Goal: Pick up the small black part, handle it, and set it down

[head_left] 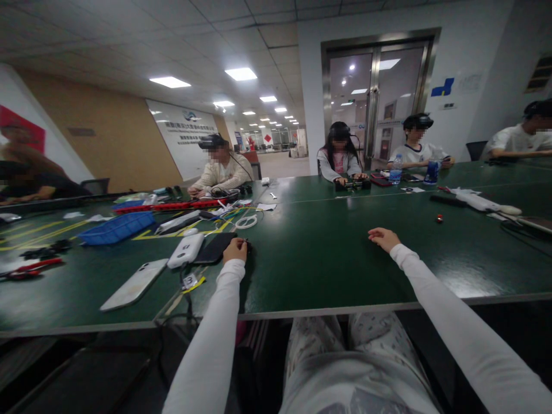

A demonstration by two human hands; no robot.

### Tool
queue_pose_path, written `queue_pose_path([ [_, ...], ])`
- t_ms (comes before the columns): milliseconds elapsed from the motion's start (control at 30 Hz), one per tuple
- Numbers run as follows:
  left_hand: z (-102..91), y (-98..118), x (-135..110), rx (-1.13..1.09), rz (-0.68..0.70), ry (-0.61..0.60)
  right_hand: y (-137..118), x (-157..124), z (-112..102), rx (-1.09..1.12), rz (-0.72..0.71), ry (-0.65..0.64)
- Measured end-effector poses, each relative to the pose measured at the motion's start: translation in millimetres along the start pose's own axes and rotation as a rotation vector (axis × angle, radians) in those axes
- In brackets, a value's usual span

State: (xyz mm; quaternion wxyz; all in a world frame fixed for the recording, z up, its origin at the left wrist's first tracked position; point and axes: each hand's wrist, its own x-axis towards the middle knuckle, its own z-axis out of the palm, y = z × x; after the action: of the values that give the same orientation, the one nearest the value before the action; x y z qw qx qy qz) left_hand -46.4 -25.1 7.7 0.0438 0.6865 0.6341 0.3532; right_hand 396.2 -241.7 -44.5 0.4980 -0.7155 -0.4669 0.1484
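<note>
Reaching over the green bench (310,264) with both hands

Our left hand (235,250) is at the right end of a flat black case (213,249), with a small dark item (247,243) at its fingertips — we cannot tell whether the grip is closed on that item or only touches it. Our right hand (383,238) is well apart from it, over the bench, its fingers loosely bent and its grip open.

Left of the black case we see a white device (186,251), and nearer to us a white phone (135,284) lies flat. Farther off are a blue tray (115,232) and a white ring (246,222). A small red thing (439,218) sits to the right of our right hand — beyond it, across the bench, a water bottle (395,171) stands upright near a seated person (416,150).
</note>
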Motion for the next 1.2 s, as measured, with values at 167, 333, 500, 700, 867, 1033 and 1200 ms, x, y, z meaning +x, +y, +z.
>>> queue_pose_path([
  [167, 1.8, -3, 1, -0.005, -0.032, 0.024, -2, -1, 0, -0.004, 0.016, -0.002],
  [333, 4.5, -6, 3, -0.001, -0.004, 0.013, -1, 0, 0, -0.006, 0.021, -0.010],
  [500, 7.7, -10, 6, 0.006, 0.016, 0.000, -2, -1, -1, -0.012, 0.015, -0.014],
  [700, 14.1, -18, 12, 0.002, 0.043, 0.007, 0, 0, 0, -0.026, -0.011, -0.007],
  [867, 15.4, -19, 13, 0.022, 0.048, -0.001, 8, 4, 2, -0.030, -0.030, -0.011],
  [1033, 17.5, -20, 16, 0.023, 0.054, -0.037, 18, 11, 3, -0.038, -0.042, -0.028],
  [1200, 16.9, -19, 16, 0.121, 0.093, -0.067, 25, 15, 5, -0.059, -0.023, -0.053],
])
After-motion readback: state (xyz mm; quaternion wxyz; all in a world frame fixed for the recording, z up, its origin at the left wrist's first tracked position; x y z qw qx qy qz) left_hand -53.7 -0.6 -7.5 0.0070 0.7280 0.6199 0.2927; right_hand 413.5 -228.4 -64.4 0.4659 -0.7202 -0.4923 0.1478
